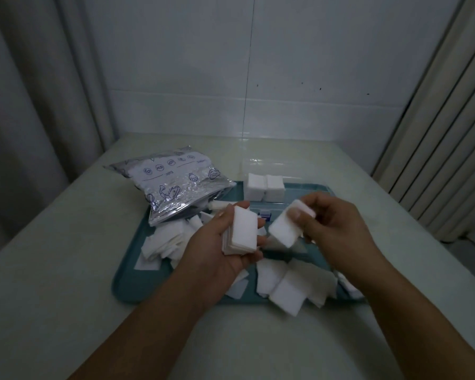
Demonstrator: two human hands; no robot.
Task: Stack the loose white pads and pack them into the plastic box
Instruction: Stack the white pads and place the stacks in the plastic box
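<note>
I note left hand [225, 242] fingers curled round pad stack [243, 231], long axis near-far; right hand [332, 226] pinches single pad [285, 229] just right of stack.

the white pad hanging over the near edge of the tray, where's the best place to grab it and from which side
Probably best taken by the corner of the white pad that juts past the near rim of the teal tray toward the person, coming from the near side. That corner overhangs the rim, so a thumb and finger can likely pinch it top and bottom; its far part lies among other loose pads.
</note>
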